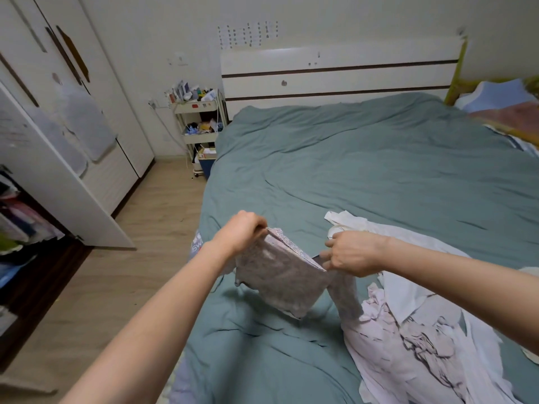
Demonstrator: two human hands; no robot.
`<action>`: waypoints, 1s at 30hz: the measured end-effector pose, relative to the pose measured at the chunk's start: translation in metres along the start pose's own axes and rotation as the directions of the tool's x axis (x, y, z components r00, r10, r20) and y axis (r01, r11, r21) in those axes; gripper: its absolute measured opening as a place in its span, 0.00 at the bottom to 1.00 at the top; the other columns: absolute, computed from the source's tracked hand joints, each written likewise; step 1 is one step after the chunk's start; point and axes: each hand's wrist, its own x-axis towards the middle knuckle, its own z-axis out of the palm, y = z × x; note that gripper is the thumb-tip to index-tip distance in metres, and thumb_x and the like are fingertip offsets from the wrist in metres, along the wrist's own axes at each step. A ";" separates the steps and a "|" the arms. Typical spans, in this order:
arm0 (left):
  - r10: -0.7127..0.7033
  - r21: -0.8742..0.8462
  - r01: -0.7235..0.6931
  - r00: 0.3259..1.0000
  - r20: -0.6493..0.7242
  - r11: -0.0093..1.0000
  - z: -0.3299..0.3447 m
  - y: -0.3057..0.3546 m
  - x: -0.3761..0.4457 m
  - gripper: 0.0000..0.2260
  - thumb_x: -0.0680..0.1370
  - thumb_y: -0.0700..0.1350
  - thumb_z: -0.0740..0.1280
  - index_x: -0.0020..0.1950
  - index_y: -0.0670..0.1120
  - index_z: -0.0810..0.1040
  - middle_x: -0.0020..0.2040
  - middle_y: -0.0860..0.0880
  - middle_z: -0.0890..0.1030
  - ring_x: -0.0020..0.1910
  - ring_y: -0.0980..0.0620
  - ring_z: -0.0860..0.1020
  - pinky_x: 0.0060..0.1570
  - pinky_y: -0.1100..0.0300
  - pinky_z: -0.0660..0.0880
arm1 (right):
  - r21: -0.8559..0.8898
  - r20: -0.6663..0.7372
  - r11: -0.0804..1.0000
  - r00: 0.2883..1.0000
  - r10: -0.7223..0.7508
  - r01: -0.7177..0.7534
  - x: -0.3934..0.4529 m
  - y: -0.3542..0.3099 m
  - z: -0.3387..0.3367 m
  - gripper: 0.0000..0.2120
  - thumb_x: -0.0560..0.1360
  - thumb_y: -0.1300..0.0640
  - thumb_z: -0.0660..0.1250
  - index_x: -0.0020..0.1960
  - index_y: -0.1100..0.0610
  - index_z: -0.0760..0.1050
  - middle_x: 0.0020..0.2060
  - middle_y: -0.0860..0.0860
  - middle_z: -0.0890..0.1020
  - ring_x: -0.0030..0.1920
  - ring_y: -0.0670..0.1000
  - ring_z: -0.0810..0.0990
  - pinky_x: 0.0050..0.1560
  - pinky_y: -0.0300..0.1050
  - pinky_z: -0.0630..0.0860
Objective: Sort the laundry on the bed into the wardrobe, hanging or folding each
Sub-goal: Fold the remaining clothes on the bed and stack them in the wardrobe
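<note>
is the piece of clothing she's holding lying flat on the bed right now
No: the left hand and right hand hold the mauve patterned garment up by its top edge, its lower part hanging above the green bedcover.

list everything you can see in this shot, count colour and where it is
patterned garment: one, mauve-grey, held up over the bed's near edge
laundry pile: several pale pink and white pieces, near right of the bed
bedcover: one, grey-green, spread over the bed
headboard: one, white with dark stripes, against the far wall
trolley: one, white, cluttered shelves, left of the headboard
wardrobe: one, white, left side, near door open
left hand: pinching the garment's top left corner
right hand: gripping the garment's right edge
</note>
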 end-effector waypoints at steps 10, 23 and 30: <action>-0.230 -0.357 0.211 0.973 -0.012 0.910 -0.013 -0.046 -0.018 0.10 0.79 0.45 0.65 0.40 0.46 0.80 0.39 0.47 0.82 0.40 0.51 0.78 0.43 0.58 0.73 | 0.738 -0.223 0.650 0.845 0.487 -0.181 0.011 0.030 -0.013 0.16 0.70 0.64 0.67 0.36 0.51 0.60 0.38 0.52 0.72 0.40 0.55 0.70 0.39 0.48 0.62; -0.172 -0.300 0.084 0.945 -0.279 0.950 -0.004 -0.046 -0.028 0.08 0.78 0.40 0.66 0.39 0.43 0.79 0.34 0.52 0.78 0.35 0.56 0.74 0.38 0.59 0.69 | 0.964 -0.045 0.128 0.333 0.942 -0.234 0.034 0.020 0.019 0.09 0.76 0.64 0.62 0.38 0.57 0.66 0.31 0.55 0.74 0.34 0.57 0.71 0.36 0.49 0.65; -0.265 -0.248 0.431 0.823 0.502 0.867 0.028 -0.056 -0.050 0.11 0.79 0.42 0.66 0.37 0.43 0.76 0.33 0.48 0.75 0.35 0.50 0.78 0.33 0.62 0.79 | 0.893 0.401 0.132 0.894 0.198 -0.430 0.032 -0.006 0.035 0.12 0.77 0.57 0.67 0.36 0.55 0.70 0.33 0.48 0.75 0.37 0.49 0.77 0.41 0.42 0.78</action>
